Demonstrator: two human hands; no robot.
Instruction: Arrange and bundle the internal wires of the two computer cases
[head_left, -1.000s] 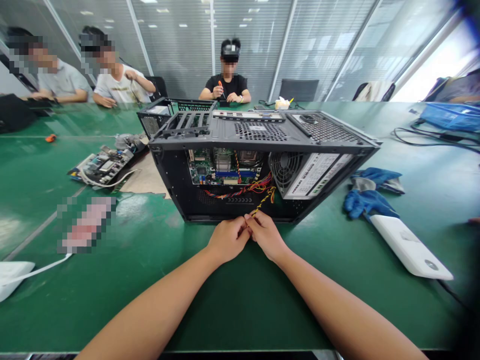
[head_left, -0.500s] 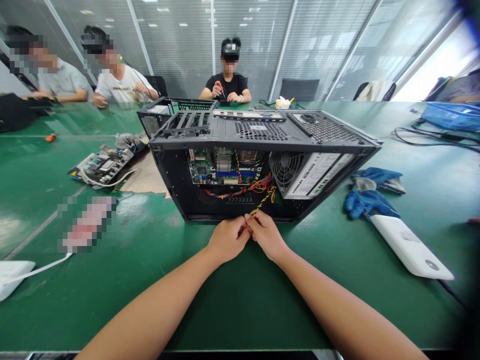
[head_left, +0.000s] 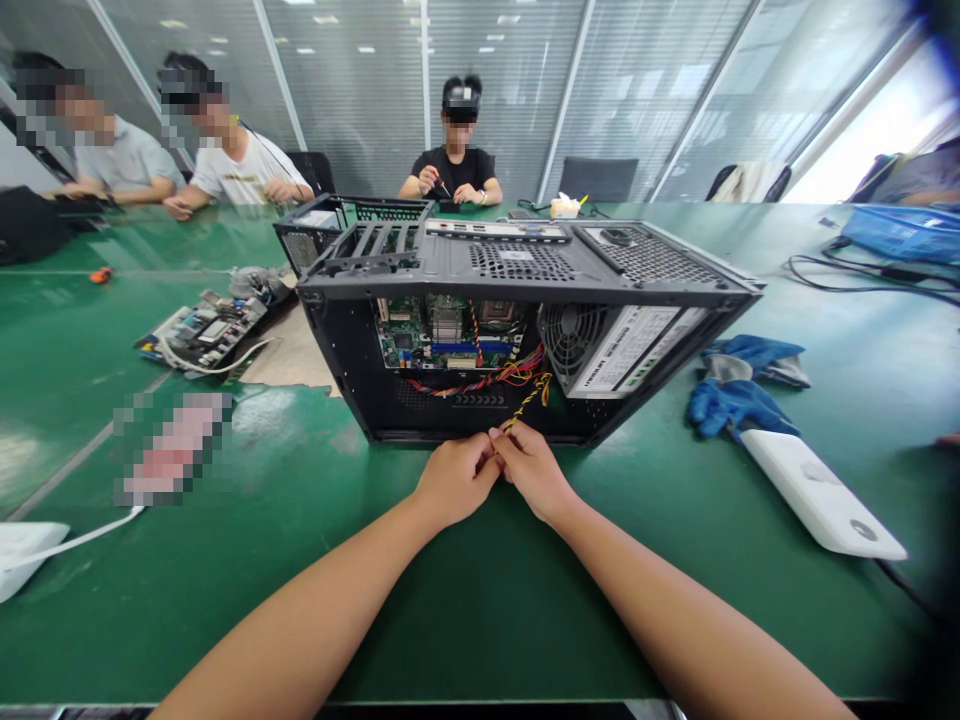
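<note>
Here, computer case (head_left: pixel 525 291) holding motherboard (head_left: pixel 403 343), power supply (head_left: pixel 631 352), right hand (head_left: pixel 536 473) pinching yellow-black cable (head_left: pixel 528 401), left hand (head_left: pixel 457 480) closed alongside

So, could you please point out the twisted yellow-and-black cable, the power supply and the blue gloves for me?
Twisted cable (head_left: pixel 528 402): head view, middle of its exposed length.
Power supply (head_left: pixel 628 352): head view, on its labelled side.
Blue gloves (head_left: pixel 750 403): head view, on the nearer glove's body.
</note>
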